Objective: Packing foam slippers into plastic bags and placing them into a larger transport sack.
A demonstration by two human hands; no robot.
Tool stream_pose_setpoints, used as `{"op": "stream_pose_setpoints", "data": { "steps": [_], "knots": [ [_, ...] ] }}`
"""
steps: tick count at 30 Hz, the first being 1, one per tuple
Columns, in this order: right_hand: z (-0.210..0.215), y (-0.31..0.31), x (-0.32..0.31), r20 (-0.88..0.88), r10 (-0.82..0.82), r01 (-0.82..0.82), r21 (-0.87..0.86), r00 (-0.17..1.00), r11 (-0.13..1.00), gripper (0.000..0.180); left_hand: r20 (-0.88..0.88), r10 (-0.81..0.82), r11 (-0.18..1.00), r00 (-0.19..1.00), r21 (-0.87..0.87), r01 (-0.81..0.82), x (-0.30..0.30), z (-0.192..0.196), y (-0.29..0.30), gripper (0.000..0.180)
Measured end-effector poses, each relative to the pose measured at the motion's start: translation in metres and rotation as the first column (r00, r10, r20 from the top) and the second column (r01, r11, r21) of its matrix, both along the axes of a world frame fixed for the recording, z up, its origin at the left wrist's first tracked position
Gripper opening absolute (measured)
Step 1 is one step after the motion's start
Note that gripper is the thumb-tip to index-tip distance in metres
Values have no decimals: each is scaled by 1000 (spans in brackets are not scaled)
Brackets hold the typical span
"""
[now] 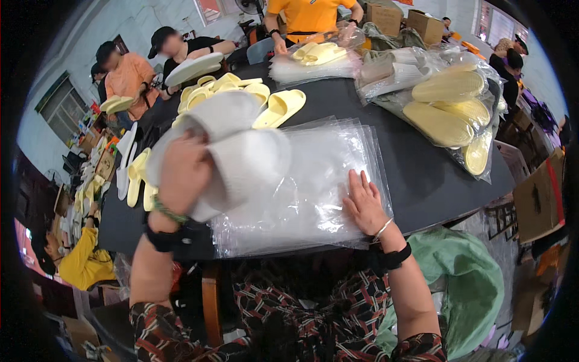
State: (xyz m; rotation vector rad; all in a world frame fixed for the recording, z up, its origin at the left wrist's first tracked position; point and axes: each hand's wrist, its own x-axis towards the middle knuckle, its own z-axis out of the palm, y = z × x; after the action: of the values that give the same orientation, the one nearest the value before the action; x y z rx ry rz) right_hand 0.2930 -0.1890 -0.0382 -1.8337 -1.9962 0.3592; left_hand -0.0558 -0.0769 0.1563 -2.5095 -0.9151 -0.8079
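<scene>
A stack of plastic bags [313, 181] lies at frame centre on the table [422, 175]. The slippers [229, 151] sit at its left edge, loose slippers [280, 107] behind them. Bagged slippers [449, 108] occupy the upper right, apparently piled.

left palm [184, 175] hidden, co-workers' faces blurred

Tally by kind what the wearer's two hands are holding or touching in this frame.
White slippers, gripped in the left hand: 2
Stack of clear plastic bags, under the flat right hand: 1
Total: 3
</scene>
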Motion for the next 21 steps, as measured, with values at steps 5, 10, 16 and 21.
{"op": "stream_pose_setpoints", "data": {
  "steps": [5,10,16,21],
  "knots": [
    [-2,5,-7,0,-33,33,75,999,997,78,-3,-198,967,980,-163,195,89,-84,-30,8],
    [-3,0,-5,10,-39,38,76,999,996,77,-151,100,825,983,-540,-167,65,-129,-22,14],
    [-8,-2,-3,85,-55,40,169,995,985,75,-239,241,811,941,-482,-331,-2,-119,11,19],
    [-13,1,-6,113,-50,29,180,992,983,75,-311,225,850,923,-401,-343,-2,-85,33,19]
  ]
}}
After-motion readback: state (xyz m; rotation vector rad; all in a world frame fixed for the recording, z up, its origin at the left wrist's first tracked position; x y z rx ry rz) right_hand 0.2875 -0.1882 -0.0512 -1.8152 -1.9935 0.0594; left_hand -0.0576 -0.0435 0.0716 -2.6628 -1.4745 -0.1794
